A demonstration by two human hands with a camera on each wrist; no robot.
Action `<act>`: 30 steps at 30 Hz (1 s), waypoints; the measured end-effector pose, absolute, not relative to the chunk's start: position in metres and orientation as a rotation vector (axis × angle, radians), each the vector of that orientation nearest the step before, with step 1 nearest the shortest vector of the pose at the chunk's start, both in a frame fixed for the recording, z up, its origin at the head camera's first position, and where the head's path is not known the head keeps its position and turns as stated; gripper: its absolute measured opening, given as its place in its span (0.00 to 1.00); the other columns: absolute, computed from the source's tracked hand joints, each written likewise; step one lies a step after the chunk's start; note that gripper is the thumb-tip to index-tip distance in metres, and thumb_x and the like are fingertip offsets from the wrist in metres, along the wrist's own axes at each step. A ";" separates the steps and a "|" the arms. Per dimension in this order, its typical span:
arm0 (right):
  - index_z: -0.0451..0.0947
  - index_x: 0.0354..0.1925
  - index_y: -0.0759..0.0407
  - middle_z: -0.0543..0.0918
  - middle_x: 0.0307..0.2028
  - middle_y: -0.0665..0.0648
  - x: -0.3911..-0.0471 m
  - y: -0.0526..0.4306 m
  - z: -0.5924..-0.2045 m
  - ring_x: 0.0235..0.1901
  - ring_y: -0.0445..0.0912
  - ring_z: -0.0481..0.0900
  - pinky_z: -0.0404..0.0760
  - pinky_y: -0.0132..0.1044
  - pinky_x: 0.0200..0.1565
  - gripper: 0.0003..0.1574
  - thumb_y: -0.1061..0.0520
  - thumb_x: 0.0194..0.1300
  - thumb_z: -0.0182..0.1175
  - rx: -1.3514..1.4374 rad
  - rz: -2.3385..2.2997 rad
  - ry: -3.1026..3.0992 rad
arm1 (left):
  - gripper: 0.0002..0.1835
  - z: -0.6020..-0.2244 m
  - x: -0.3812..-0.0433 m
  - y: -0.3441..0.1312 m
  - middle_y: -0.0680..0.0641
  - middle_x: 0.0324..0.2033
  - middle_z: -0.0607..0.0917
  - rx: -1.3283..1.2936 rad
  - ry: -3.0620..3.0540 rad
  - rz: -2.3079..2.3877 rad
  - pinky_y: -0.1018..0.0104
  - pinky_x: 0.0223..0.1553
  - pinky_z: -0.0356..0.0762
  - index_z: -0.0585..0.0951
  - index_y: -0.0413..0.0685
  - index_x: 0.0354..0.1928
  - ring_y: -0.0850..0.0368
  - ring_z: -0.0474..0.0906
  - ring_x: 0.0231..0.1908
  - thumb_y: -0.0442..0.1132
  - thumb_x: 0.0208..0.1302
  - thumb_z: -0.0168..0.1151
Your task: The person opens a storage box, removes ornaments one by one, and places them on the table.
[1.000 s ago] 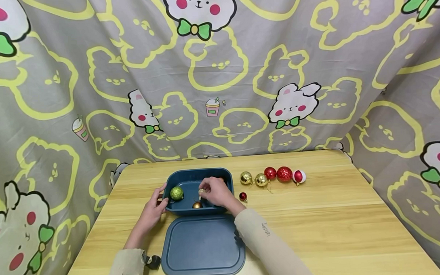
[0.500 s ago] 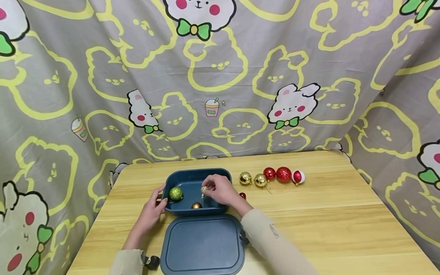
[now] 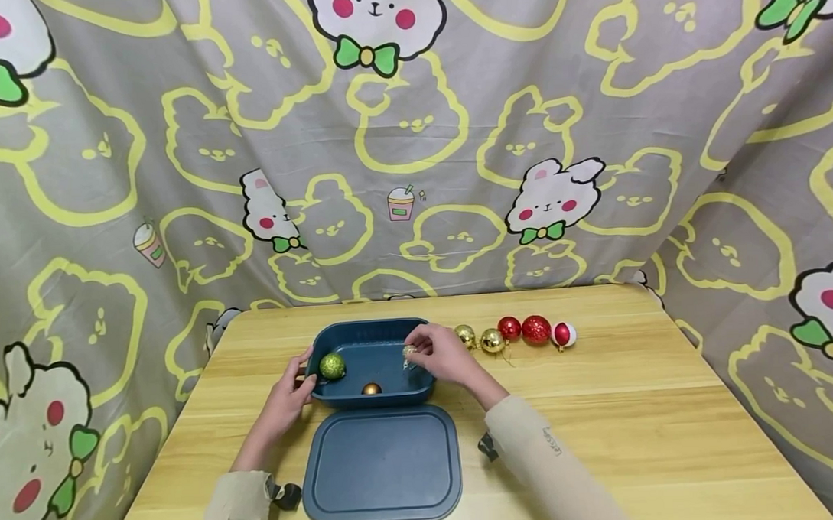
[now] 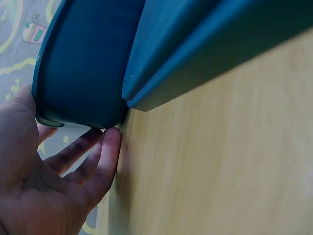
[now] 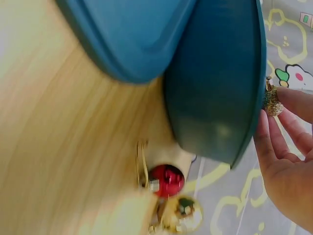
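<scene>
A dark blue plastic box [image 3: 373,401] stands lidless near the table's middle. My left hand [image 3: 290,391] grips its left end, thumb at the rim and fingertips low on the outer wall, as the left wrist view shows. Between thumb and fingers my right hand [image 3: 447,356] pinches a small glittery gold bauble [image 5: 272,102], cap and all, over the box's right end at rim height. Inside the box lie a glittery green bauble [image 3: 333,366] on the left and a bronze bauble [image 3: 371,388] against the front wall.
The matching blue lid [image 3: 382,468] lies flat in front of the box. To the right, a row holds gold baubles [image 3: 492,341], red baubles [image 3: 536,330] and a red-and-white one [image 3: 564,334]. A small dark red bauble [image 5: 167,180] sits beside the box, hidden in the head view.
My right hand has moved right and up with the gold bauble, from the box's middle to its right rim. My left hand keeps its hold on the box.
</scene>
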State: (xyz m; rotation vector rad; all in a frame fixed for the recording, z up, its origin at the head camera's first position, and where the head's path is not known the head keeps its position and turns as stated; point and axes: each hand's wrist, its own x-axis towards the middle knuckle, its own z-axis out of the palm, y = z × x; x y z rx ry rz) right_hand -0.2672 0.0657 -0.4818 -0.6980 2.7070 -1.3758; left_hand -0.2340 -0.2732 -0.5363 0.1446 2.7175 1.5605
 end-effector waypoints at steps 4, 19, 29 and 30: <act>0.85 0.47 0.59 0.86 0.43 0.55 -0.266 0.082 -0.478 0.41 0.45 0.84 0.85 0.41 0.47 0.09 0.59 0.69 0.68 -0.657 -1.404 2.733 | 0.31 -0.536 -0.234 -0.274 0.29 0.59 0.76 0.140 2.706 1.548 0.68 0.42 0.85 0.58 0.52 0.81 0.45 0.80 0.49 0.36 0.80 0.49; 0.86 0.46 0.60 0.88 0.43 0.56 -0.263 0.152 -0.477 0.43 0.47 0.84 0.86 0.41 0.48 0.11 0.60 0.66 0.71 -0.484 -1.458 2.795 | 0.30 -0.536 -0.236 -0.275 0.28 0.61 0.76 0.146 2.699 1.553 0.66 0.44 0.86 0.58 0.53 0.81 0.42 0.80 0.51 0.36 0.82 0.49; 0.85 0.48 0.62 0.88 0.42 0.57 -0.260 0.173 -0.487 0.43 0.49 0.85 0.86 0.45 0.50 0.13 0.60 0.66 0.71 -0.418 -1.427 2.816 | 0.31 -0.537 -0.237 -0.276 0.28 0.60 0.76 0.149 2.709 1.541 0.66 0.44 0.86 0.58 0.54 0.81 0.42 0.80 0.51 0.36 0.81 0.49; 0.85 0.48 0.62 0.88 0.42 0.57 -0.260 0.174 -0.488 0.43 0.48 0.85 0.86 0.45 0.50 0.13 0.59 0.66 0.71 -0.412 -1.423 2.818 | 0.31 -0.537 -0.237 -0.277 0.28 0.60 0.76 0.149 2.711 1.537 0.66 0.44 0.86 0.58 0.54 0.81 0.42 0.80 0.51 0.37 0.82 0.49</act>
